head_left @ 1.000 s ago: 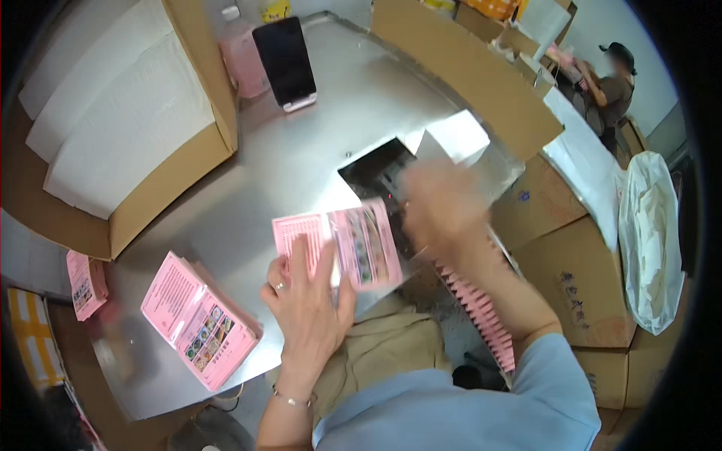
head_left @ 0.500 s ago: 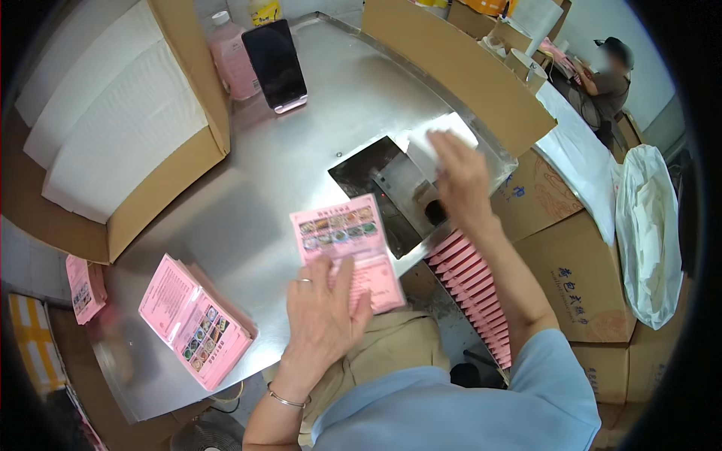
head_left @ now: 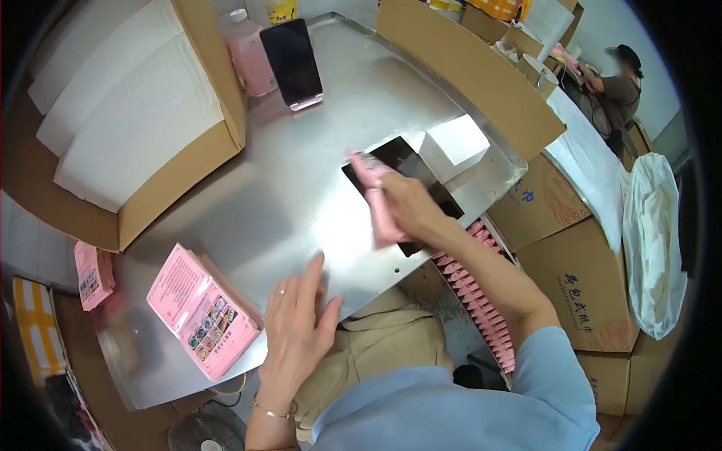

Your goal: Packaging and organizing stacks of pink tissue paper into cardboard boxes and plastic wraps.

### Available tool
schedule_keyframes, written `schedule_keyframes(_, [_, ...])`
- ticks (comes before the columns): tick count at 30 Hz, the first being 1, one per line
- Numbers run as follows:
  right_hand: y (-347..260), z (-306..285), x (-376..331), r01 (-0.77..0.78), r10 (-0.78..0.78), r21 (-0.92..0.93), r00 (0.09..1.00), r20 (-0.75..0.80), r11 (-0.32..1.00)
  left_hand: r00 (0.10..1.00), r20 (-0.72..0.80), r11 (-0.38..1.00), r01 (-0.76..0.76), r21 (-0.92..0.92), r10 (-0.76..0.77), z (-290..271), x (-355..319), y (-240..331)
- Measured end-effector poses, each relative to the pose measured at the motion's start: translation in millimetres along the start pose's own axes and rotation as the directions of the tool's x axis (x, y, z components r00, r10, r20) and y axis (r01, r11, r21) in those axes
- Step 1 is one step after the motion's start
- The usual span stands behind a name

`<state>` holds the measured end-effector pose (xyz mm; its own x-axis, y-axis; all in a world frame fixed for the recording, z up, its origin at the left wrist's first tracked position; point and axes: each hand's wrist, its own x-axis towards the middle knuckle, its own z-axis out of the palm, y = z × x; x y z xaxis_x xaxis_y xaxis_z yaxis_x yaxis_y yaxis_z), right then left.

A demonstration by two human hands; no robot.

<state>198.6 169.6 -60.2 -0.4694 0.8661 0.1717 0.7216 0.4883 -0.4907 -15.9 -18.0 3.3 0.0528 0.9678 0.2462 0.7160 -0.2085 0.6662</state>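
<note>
My right hand (head_left: pixel 410 203) grips a pink printed plastic wrapper (head_left: pixel 378 197), folded and tilted up over the dark rectangular opening (head_left: pixel 398 154) in the metal table. Motion blurs the wrapper, and whether anything is inside it I cannot tell. Close to the table's front edge is my left hand (head_left: pixel 297 323), its fingers apart and nothing in them. To its left lies a stack of similar pink wrappers (head_left: pixel 207 308), printed with small food pictures. A shiny block (head_left: pixel 456 148) sits at the far right side of the opening.
On the left stands a carton (head_left: pixel 180 177) with stacked white paper sheets (head_left: pixel 143 128). A phone on a stand (head_left: pixel 293 64) and a pink bottle (head_left: pixel 252 56) are at the back. Below right, a box holds a row of pink packs (head_left: pixel 481 293). Another person (head_left: pixel 620 90) sits far right.
The wrapper has passed from under my left hand to my right hand, lifted and folded. My right hand moved left from the block; my left hand drew back toward me, now empty.
</note>
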Motion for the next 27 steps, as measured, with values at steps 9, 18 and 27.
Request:
schedule_keyframes(9, [1,-76,-22,-0.051,-0.308,-0.572,0.802,-0.512,0.819,0.906,-0.393,0.633,0.397,0.665,-0.155,-98,-75,-70])
schedule_keyframes(18, [32,-77,-17,-0.033,-0.123,-0.248,0.799,-0.589,0.968,0.985,-0.166,0.999,0.033,-0.037,-0.039,-7,-4,-49])
schedule_keyframes(27, [20,-83,-7,-0.107,-0.078,-0.296,0.831,-0.551,0.949,0.984,-0.056,0.956,-0.147,0.255,0.167,29,17,-14])
